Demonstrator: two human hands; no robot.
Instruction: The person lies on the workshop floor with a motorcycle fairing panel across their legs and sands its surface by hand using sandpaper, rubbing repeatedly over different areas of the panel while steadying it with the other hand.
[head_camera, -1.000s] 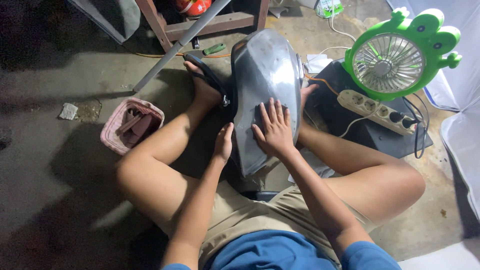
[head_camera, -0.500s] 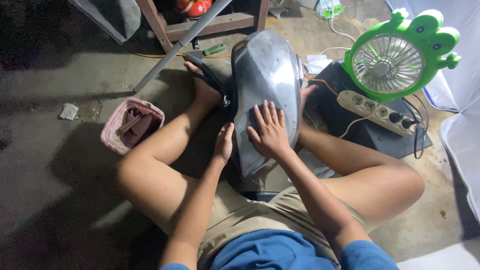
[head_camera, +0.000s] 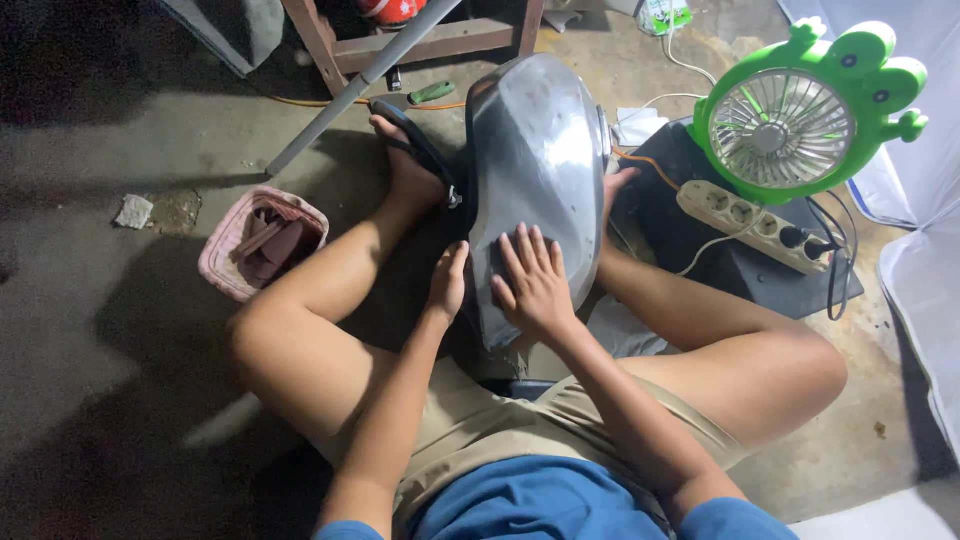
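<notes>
Head view, right hand flat on grey metal tank, fingers spread, left hand gripping its edge

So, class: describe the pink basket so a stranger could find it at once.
Start at the grey metal tank held between the seated person's legs. Look past the raised knee on the left hand's side to the concrete floor. There sits the pink basket, the only pink, woven-walled container there, holding folded scraps.
</notes>
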